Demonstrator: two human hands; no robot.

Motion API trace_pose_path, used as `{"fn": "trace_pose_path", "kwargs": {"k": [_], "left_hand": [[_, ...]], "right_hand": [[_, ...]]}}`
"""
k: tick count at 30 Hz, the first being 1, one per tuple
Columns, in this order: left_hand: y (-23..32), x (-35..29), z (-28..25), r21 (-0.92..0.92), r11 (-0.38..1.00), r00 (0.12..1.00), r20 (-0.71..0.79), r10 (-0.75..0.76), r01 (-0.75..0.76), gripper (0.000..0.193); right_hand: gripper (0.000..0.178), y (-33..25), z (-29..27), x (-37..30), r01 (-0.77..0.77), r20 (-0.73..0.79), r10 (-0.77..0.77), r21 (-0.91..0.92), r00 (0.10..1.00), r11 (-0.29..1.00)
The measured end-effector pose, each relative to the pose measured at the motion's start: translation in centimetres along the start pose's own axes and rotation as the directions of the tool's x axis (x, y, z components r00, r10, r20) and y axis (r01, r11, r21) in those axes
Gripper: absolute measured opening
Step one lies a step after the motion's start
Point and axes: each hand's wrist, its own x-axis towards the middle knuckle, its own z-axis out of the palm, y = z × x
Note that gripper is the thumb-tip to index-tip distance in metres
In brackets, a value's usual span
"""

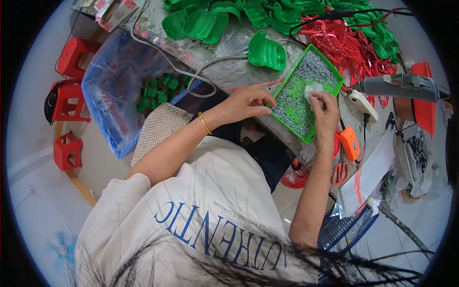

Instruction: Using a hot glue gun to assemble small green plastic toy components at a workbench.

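A green shallow tray (335, 86) full of small grey metal pieces, perhaps screws or rivets, lies on the table in front of me. My right hand (326, 114) is over its right side, fingertips closed on a small whitish, see-through piece (313, 89) whose kind I cannot make out. Patches of green show among the grey pieces below it. At the tray's left edge is my left hand (248, 101), its thumb and forefinger curved and apart, with nothing visible between them. A curved green plastic shell (266, 51) lies just beyond the tray's left side.
More green shells (205, 26) are heaped at the far edge, beside a pile of red cords (330, 40). To the left stands a blue plastic-lined crate (106, 91) with green-and-red parts. A grey cable (165, 60) crosses the table. Red scissors (340, 173) and an orange device (350, 143) lie right.
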Motion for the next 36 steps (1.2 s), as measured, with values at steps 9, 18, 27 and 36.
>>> {"fn": "trace_pose_path", "kwargs": {"k": [9, 18, 27, 36], "left_hand": [[-0.1, -0.1, -0.2, -0.091, 0.991, 0.995, 0.021, -0.095, 0.096, 0.020], [-0.2, 0.0, -0.3, -0.115, 0.987, 0.993, 0.035, -0.110, 0.113, 0.020], [-0.3, 0.1, -0.3, -0.069, 0.993, 0.995, 0.041, -0.096, 0.099, 0.021], [-0.2, 0.0, -0.5, -0.112, 0.992, 0.998, 0.044, -0.048, 0.053, 0.021]], "right_hand": [[0.011, -1.9, 0.3, -0.3, -0.047, -0.061, 0.049, 0.043, 0.997, 0.998], [0.013, -1.8, 0.2, 0.3, 0.004, 0.037, -0.005, 0.026, 0.999, 1.000], [0.016, -3.8, 2.0, -0.5, 0.117, 0.344, -0.170, 0.169, 0.924, 0.979], [0.016, -2.5, -3.9, -1.4, -0.007, 0.435, 0.130, -0.274, 0.891, 0.962]]}}
